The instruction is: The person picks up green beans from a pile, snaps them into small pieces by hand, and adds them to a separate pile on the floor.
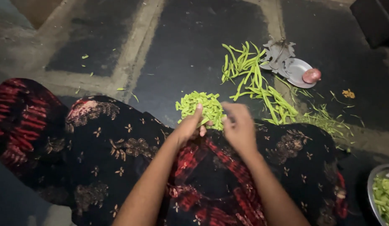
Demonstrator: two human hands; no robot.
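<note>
Two bare hands meet in the middle, above a lap covered in dark cloth (119, 146) with red stripes and small flower prints. Under it all is a dark stone floor (186, 46) with pale lines across it.

On the floor, up and to the right of the hands, lies a loose pile of whole green beans (253, 79). Most of the long pods run away from the person, slanting a bit from side to side. Just past the fingers sits a smaller heap of cut bean pieces (202, 106), close to both hands. Thin green strings and trimmings (324, 119) are scattered further right.

A metal bowl (372, 180) with more cut green pieces peeks in at the bottom right edge. A flat metal plate (297, 71) rests beyond the whole beans, with a small red onion (312, 75) on it.

The left hand (190, 125) has its thumb sticking up and its fingers curled in, pinching a small green piece at the edge of the cut heap. The right hand (239, 125) is blurry, with fingers bunched together; I cannot tell what its grip holds. The right hand is nearer to the whole beans.
</note>
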